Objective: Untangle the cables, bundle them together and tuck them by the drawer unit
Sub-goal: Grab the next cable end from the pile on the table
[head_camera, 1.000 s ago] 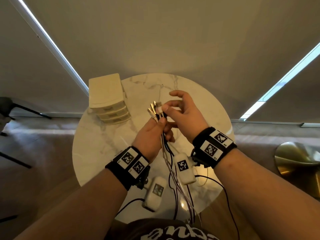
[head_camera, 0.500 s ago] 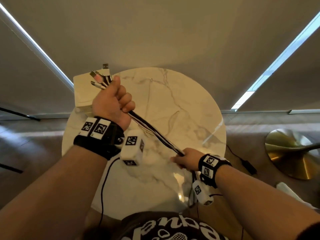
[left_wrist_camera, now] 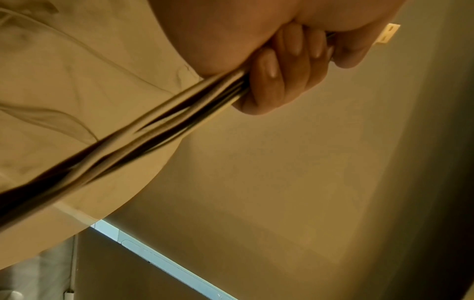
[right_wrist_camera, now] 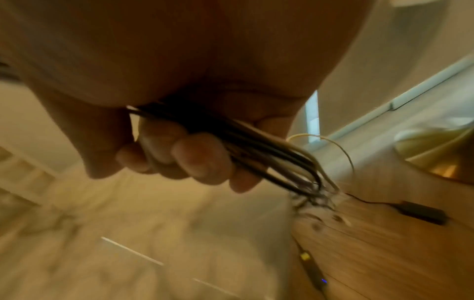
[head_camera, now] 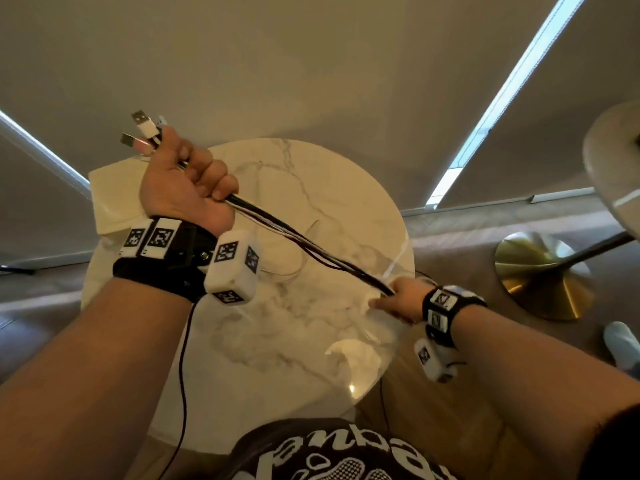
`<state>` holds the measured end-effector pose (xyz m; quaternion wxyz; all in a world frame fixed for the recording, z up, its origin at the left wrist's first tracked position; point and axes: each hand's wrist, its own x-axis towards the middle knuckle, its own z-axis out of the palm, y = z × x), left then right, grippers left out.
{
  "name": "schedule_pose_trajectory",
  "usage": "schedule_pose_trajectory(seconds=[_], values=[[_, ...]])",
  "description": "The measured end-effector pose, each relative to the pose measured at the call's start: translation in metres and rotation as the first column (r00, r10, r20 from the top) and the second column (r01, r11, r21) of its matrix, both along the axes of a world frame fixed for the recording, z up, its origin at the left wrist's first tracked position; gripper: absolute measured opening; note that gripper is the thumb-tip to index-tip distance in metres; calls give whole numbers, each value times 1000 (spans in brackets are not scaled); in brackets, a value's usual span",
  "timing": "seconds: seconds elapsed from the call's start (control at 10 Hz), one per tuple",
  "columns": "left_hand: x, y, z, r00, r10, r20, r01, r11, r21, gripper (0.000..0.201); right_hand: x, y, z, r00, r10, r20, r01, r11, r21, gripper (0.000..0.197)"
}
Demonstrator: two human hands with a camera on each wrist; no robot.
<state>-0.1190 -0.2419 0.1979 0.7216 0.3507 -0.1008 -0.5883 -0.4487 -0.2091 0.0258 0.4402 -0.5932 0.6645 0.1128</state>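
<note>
Now the USB cables (head_camera: 304,242) are gripped tight by the left hand (head_camera: 183,188) and right hand (head_camera: 401,299) over the table's right edge (head_camera: 408,258). Loose ends could be dropped or tangled if pulled hard.

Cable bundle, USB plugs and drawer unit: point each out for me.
cable bundle (head_camera: 304,244), head view, taut middle stretch between the hands
USB plugs (head_camera: 143,124), head view, white plug body above the left hand
drawer unit (head_camera: 110,188), head view, top panel

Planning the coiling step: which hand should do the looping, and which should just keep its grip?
Probably the right hand: it grips the cables partway along, loose ends hanging beyond it. The left hand grips near the plugs, a natural anchor beside the drawer unit.
</note>
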Motion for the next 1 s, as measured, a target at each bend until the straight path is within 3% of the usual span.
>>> schedule_pose_trajectory(seconds=[0.2,0.3,0.4,0.5,0.6,0.7,0.8,0.9,1.0], values=[[-3,0,-8,999,38,-7,-38,998,56,47,-47,43,-37,989,76,-125,-67,995,70,31],[-3,-2,-6,996,94,1,-94,994,62,45,-61,44,-46,973,44,-226,-48,999,-15,45],[4,-4,-4,992,125,18,-126,990,55,44,-65,37,-45,990,-98,-104,75,976,-206,39],[25,-6,-3,990,143,-12,-142,989,41,44,-64,33,-44,988,-154,9,151,958,-242,33],[47,-4,1,971,216,-106,-205,973,102,39,-63,34,-52,993,-9,-114,-2,995,-96,45],[58,5,5,955,283,-84,-272,954,126,36,-66,39,-59,972,46,-232,-46,999,5,49],[68,12,-2,950,303,-79,-294,950,107,36,-54,35,-59,953,134,-273,-120,990,69,39],[69,17,-5,958,274,-85,-274,962,2,44,-27,18,-42,961,184,-209,-157,978,140,73],[53,23,6,953,303,-5,-303,953,13,46,7,4,-7,914,303,-271,-258,948,187,119]])
